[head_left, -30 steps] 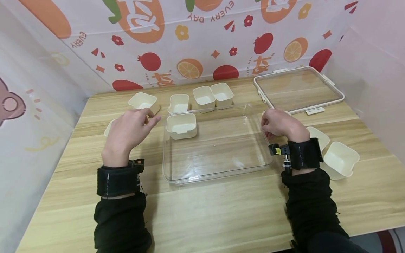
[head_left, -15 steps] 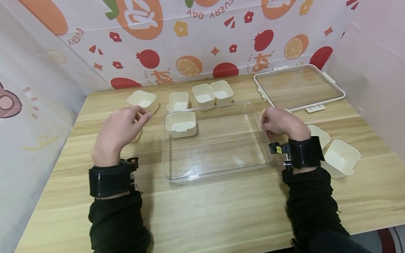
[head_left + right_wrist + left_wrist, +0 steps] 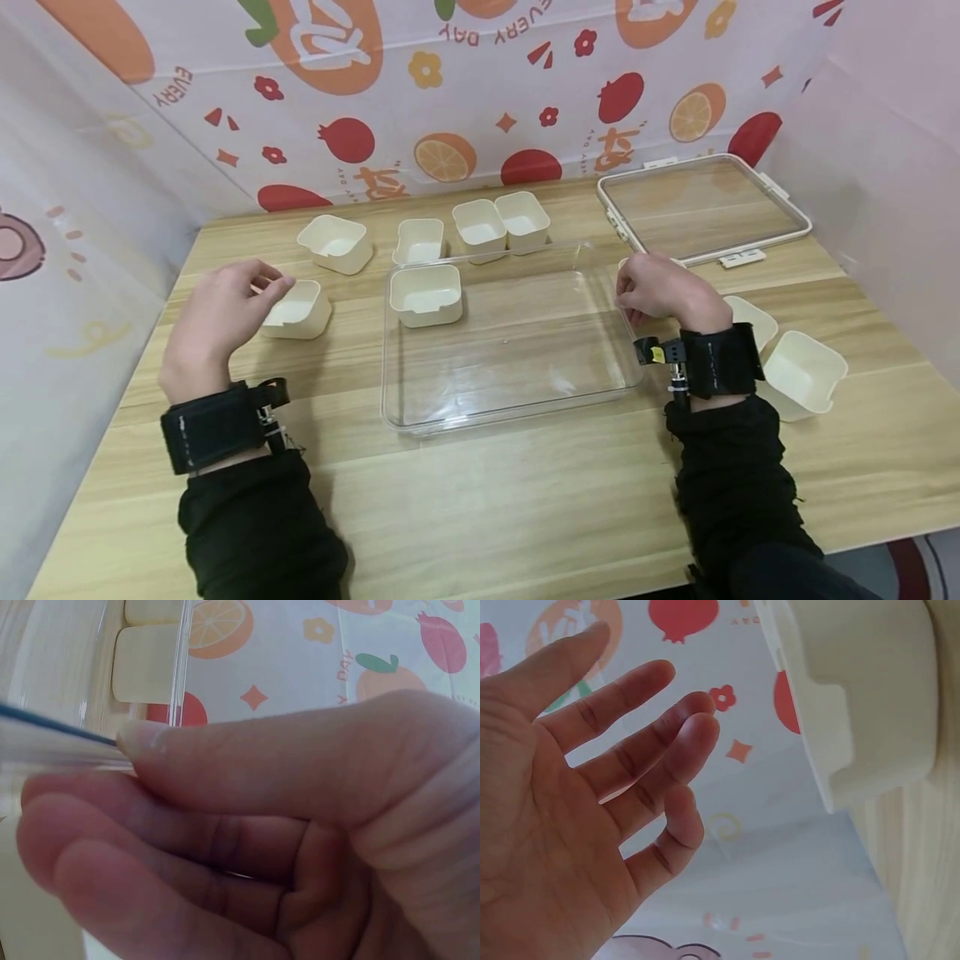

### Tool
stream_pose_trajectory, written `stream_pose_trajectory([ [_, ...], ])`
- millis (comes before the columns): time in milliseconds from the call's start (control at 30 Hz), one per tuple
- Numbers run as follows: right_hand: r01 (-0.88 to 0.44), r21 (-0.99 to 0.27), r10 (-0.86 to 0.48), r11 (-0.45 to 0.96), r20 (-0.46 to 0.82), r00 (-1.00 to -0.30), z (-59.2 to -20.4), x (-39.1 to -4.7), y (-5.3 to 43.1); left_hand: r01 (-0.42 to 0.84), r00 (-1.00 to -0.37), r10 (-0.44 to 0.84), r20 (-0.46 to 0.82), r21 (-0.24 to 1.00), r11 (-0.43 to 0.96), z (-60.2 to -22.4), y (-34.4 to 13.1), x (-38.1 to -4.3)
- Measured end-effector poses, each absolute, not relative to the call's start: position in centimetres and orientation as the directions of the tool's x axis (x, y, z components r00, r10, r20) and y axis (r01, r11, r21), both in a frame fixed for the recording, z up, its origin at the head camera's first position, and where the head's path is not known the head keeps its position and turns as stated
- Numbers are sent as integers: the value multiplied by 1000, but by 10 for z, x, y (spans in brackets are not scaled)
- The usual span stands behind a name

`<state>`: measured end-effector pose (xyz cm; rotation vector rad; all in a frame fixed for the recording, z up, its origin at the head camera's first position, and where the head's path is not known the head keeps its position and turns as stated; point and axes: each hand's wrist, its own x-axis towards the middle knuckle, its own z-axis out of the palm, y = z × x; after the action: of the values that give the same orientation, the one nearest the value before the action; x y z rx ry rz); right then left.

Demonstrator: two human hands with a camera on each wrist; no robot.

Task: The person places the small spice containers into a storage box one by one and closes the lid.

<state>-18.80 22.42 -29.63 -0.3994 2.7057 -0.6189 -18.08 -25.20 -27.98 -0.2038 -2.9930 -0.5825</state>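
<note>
My right hand (image 3: 667, 287) pinches the right wall of a clear plastic storage box (image 3: 517, 358). In the right wrist view the thumb (image 3: 195, 757) lies over the edge, with the curled fingers underneath. One small cream bin (image 3: 426, 297) sits in the box's back left corner. My left hand (image 3: 225, 317) hovers at the left, its fingers loosely bent and holding nothing. Just beyond it stands another cream bin (image 3: 300, 317), partly covered by the hand in the head view. The left wrist view shows a gap between the fingertips and that cream bin (image 3: 877, 682).
Behind the box stand several more cream bins, one at the back left (image 3: 337, 246) and a touching pair (image 3: 502, 229). A clear lid (image 3: 705, 204) with white clips lies at the back right. A tipped cream bin (image 3: 802, 375) lies beside my right wrist. A printed curtain (image 3: 480, 92) backs the table.
My left hand has moved left and slightly toward me, away from the box, uncovering the left bin. The right hand keeps its hold on the box wall.
</note>
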Motion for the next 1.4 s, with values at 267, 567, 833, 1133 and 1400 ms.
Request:
stream_pose_trajectory([
  [267,-183,-465,-337,866,-272,-901,-298,-187,223,135,-990,115,79,327,935,-292,-264,-183],
  [567,-200,-453,-341,869,-254,-905,-297,-187,223,73,-993,98,-69,300,951,-300,-280,-182],
  [833,-188,-459,-338,868,-270,-901,-297,-187,223,52,-992,87,-95,327,944,-305,-287,-181],
  [1133,-178,-461,-335,869,-283,-899,-296,-187,223,32,-994,65,-89,334,942,-306,-293,-178],
  [1400,-197,-480,-358,855,-271,-894,-296,-187,224,-4,-996,29,-90,348,938,-305,-291,-176],
])
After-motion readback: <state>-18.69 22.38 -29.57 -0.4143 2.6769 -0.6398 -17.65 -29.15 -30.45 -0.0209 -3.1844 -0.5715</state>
